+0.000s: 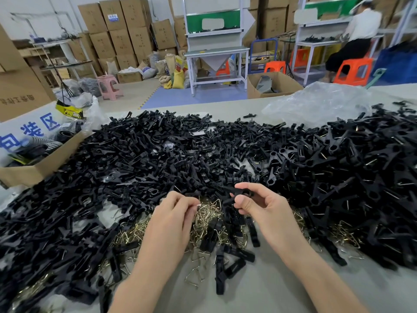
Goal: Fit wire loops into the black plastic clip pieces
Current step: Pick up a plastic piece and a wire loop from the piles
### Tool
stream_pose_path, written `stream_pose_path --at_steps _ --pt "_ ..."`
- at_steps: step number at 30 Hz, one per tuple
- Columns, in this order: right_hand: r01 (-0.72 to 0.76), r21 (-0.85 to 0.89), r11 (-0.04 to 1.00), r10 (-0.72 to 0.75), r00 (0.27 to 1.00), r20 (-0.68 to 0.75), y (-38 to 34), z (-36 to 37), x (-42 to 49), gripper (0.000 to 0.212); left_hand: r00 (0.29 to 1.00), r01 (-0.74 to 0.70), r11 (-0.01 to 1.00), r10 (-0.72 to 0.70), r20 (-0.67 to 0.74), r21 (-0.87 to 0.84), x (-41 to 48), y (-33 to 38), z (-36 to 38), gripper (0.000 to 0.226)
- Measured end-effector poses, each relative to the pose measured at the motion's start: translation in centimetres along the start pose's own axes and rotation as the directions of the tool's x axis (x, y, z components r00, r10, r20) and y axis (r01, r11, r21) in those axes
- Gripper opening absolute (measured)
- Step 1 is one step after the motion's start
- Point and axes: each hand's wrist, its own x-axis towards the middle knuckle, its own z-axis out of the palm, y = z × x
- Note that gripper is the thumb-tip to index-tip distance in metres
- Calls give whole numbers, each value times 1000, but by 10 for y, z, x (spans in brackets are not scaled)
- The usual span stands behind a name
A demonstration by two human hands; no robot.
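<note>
Stacked cardboard boxes (117, 28) line the far wall behind metal workbenches (216, 53), orange stools (353, 71) and blue floor (203, 96).

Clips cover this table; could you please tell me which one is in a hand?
The clip pinched by the right hand, above the wire loops; every other clip lies loose on the table.

An open cardboard box (38, 170) sits left; crumpled clear plastic bag (316, 105) far right.

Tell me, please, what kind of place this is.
Probably a small factory or assembly workshop: the table is heaped with black clip pieces and wire loops, stacked cardboard boxes line the back wall, and metal workbenches stand behind.
</note>
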Motion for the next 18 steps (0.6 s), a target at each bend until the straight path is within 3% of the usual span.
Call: stream_pose_path --at_steps 4,11,14,18 --pt "-12 -3 1000 12 1000 -3 -1 1 0 19 998 -65 995 65 2 79 0 -4 1 14" --pt "-15 -10 1000 15 1000 3 -4 2 -1 20 997 -73 994 73 1 78 1 1 -5 22" --pt "-18 -4 1000 18 1000 5 -5 2 -2 21 999 -46 991 43 20 124 2 -2 -6 43" --pt "-16 -1 1000 16 1000 13 -4 3 -2 26 988 -152 962 157 -6 229 3 -9 -9 57"
